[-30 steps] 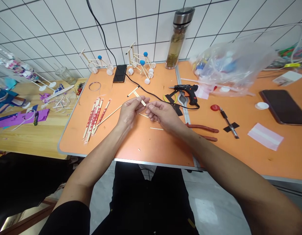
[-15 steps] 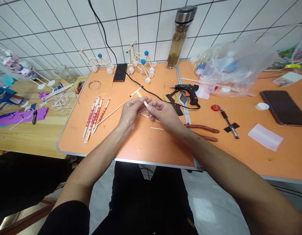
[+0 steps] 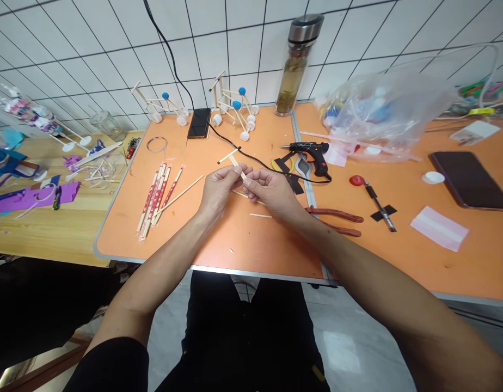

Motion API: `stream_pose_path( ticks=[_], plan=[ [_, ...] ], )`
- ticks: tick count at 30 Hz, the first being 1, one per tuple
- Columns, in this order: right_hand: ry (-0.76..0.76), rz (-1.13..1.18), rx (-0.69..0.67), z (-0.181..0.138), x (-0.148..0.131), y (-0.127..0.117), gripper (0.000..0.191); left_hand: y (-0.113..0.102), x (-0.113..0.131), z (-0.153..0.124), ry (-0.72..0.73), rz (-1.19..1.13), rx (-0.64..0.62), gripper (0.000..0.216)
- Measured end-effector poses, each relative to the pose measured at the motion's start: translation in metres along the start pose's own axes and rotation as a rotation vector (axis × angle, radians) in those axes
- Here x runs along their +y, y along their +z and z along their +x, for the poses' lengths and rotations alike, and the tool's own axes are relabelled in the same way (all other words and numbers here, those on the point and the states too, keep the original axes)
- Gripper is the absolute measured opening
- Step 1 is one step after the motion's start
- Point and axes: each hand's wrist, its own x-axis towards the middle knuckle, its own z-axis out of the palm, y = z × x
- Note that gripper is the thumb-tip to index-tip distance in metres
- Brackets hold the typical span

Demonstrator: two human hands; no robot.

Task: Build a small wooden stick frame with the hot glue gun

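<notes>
Both hands meet above the orange table (image 3: 276,247), near the middle, on a T-shaped stick piece (image 3: 234,159). Its stem looks like two pale sticks lying side by side, and its crossbar has dark ends. The left hand (image 3: 219,185) pinches the stem partway along, which seems meant to leave the crossbar clear beyond the fingers. The right hand (image 3: 271,190) pinches the near end between thumb and forefinger, so the pair of grips probably keeps the two sticks aligned and steady.

The forearms slant inward over the table edge, wrists low, fingertips almost touching; the fingers below the thumbs curl under the piece (partly hidden from this angle).

A black glue gun (image 3: 312,149) lies beyond the right hand, its nozzle pointing left, likely parked there for easy reach. Red-handled pliers (image 3: 337,213) lie by the right wrist, handles pointing right, their head out of sight. A short stick (image 3: 261,215) rests just below the hands. Wrapped chopsticks (image 3: 155,201) and one loose stick (image 3: 180,197) lie left of the left hand, apparently a supply. Stick models with blue balls (image 3: 237,105) stand by the wall, perhaps to keep the working space free.
</notes>
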Motion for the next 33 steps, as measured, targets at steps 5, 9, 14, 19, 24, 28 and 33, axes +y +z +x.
stream_pose_path(
  ticks=[5,9,14,19,24,28,33],
  plan=[
    [0.006,-0.002,0.018,-0.001,-0.003,0.001,0.052,-0.001,-0.002,0.000,0.028,0.023,0.002,0.043],
    [0.015,0.002,0.021,-0.001,-0.003,0.001,0.052,-0.001,-0.003,0.000,0.041,0.033,-0.004,0.045],
    [0.001,0.001,0.012,0.000,-0.003,0.000,0.052,0.000,-0.002,-0.001,0.047,0.033,0.003,0.045],
    [-0.015,-0.009,0.001,0.001,-0.001,-0.001,0.050,0.000,-0.002,-0.001,0.054,0.034,0.006,0.043],
    [0.003,-0.010,-0.017,0.002,0.002,-0.001,0.039,-0.003,-0.001,0.000,0.054,0.028,0.015,0.046],
    [0.012,-0.012,-0.014,0.001,0.001,-0.001,0.034,-0.006,0.001,0.003,0.048,0.035,0.031,0.049],
    [0.026,-0.013,-0.013,0.000,-0.001,-0.001,0.038,-0.011,0.003,0.006,0.053,0.076,0.073,0.047]
  ],
)
